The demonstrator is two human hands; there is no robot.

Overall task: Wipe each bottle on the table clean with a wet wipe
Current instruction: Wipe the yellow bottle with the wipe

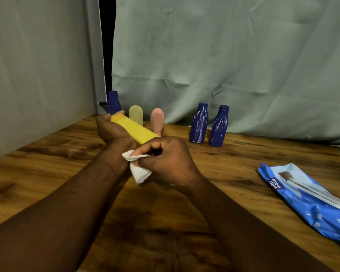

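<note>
Long yellow bottle [137, 130] aslant, nearly level; crumpled white wet wipe [138, 172] at its near end.

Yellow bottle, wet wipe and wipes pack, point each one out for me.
yellow bottle [138, 131], head view, middle of its long side.
wet wipe [139, 173], head view, loose lower fold.
wipes pack [318, 218], head view, blue front.
</note>
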